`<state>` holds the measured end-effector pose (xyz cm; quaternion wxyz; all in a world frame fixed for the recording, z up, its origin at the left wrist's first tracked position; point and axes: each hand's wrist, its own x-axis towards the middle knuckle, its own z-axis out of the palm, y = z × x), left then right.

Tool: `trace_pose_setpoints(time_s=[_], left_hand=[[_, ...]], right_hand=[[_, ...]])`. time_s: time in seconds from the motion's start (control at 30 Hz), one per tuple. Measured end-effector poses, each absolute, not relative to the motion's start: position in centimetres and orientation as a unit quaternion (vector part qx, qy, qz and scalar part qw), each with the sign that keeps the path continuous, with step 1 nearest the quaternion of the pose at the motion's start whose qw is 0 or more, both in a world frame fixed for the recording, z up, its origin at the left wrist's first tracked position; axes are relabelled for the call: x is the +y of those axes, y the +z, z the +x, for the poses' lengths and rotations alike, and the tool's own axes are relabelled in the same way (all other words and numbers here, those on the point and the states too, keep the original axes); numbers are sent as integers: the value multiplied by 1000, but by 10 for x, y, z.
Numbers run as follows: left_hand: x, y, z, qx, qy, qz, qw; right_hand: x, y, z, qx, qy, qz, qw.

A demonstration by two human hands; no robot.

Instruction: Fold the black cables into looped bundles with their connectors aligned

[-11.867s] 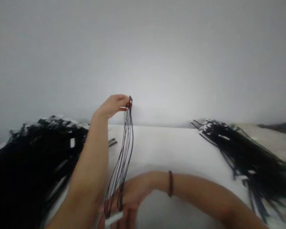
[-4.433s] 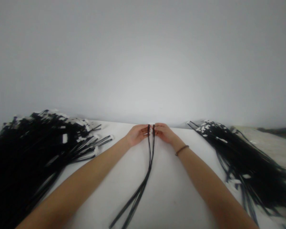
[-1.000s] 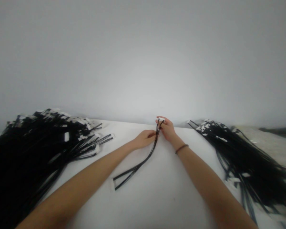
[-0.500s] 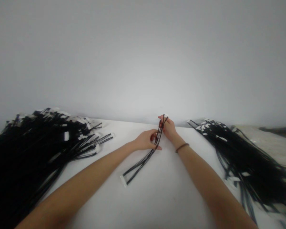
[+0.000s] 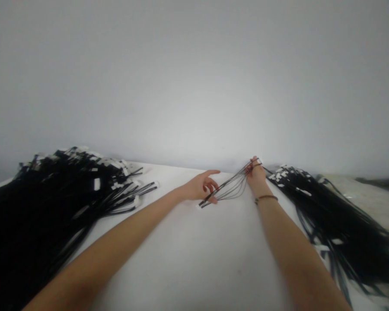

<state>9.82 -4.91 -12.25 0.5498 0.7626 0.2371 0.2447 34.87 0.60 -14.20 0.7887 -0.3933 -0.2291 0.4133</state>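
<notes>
Cables lie heaped beside the right hand.

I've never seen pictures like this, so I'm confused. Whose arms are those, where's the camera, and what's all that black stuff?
There's no robot here, just a person working bare-handed. The camera sits on that person's head, looking forward and down. The right hand holds one end of a black wire harness, which has white connectors at its ends. The left hand is near the other end; I can't tell whether it grips it. On the white table lie similar-looking black wires, in a left pile and a right pile.
</notes>
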Motion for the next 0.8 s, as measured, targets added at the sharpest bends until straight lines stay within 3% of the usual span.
trace_pose_setpoints(time_s=[0.17, 0.33, 0.53, 0.8], left_hand=[[-49, -115, 92, 219, 230, 700, 640], [-54, -103, 87, 220, 315, 627, 678], [-54, -100, 82, 261, 139, 559, 775], [-56, -101, 83, 297, 1, 664, 686]], right_hand=[[6, -143, 354, -205, 420, -374, 801], [4, -142, 355, -145, 431, -384, 803], [5, -142, 358, -134, 483, -375, 780], [-5, -144, 365, -135, 552, -286, 772]])
